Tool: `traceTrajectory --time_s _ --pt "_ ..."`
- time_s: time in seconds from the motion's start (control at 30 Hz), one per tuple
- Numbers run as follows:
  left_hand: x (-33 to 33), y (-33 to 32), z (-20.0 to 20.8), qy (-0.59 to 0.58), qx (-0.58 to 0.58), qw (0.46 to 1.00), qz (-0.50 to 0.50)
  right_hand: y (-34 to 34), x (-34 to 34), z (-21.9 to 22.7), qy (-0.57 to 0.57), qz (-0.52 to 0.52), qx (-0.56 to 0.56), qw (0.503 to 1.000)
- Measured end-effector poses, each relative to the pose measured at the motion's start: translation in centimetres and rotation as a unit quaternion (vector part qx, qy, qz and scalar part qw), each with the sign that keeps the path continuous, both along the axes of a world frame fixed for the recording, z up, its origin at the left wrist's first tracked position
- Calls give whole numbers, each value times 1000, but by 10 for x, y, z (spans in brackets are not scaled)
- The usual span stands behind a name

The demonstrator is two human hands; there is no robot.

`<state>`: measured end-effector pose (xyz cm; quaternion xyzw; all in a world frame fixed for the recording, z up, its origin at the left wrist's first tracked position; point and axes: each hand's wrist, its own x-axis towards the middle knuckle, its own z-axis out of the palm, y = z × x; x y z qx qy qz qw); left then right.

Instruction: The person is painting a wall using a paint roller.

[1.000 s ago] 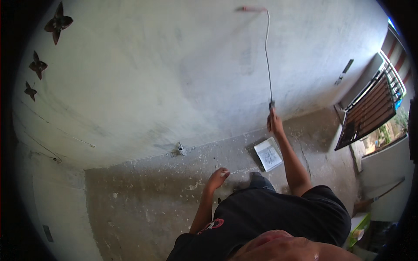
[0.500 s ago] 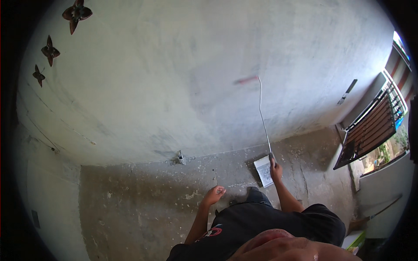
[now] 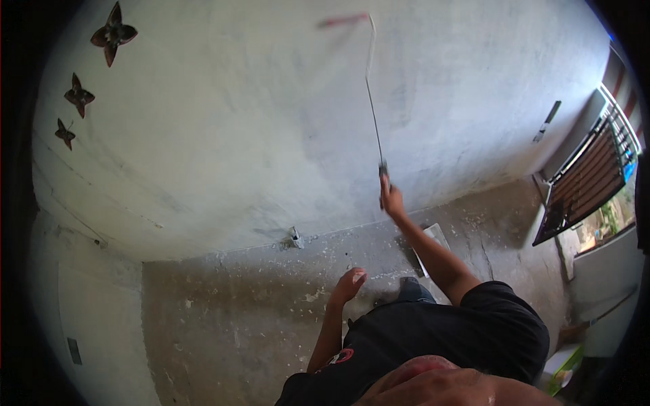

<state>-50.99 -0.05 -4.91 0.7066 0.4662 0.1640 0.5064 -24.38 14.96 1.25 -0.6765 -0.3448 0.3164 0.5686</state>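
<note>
Reddish and blurred, our roller (image 3: 345,20) was high at the pale wall (image 3: 223,122), our right hand (image 3: 391,199) clamping fingers round its handle (image 3: 383,168); whether our left hand (image 3: 349,285) gripped anything, we couldn't tell.

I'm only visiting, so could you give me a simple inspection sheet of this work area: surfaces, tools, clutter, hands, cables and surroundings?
Surface: wall pale with grey patches; concrete floor flecked with white.
Job's things: roller high in front of the wall, red head blurred, contact unclear; white tray on the floor, partly hidden by the right forearm.
Clutter: small whitish object at the wall's foot.
Hands: right hand grips the roller's dark handle; left hand half curled, contents unclear.
Cables: thin dark lines at left, wires or cracks, cannot tell.
Surroundings: slatted gate at right; three dark flower-shaped ornaments on the wall.
</note>
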Motion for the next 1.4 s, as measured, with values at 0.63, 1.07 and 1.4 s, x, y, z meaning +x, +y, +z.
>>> traceTrajectory --time_s 0.63,1.07,1.4 --pt "-54 -12 -8 20 -33 996 79 44 10 151 221 116 119 961" --pt "-37 -2 -23 11 -18 1000 15 -145 -13 -121 155 70 -181 969" --pt "-16 28 1 54 -4 998 -20 0 41 100 140 69 66 985"
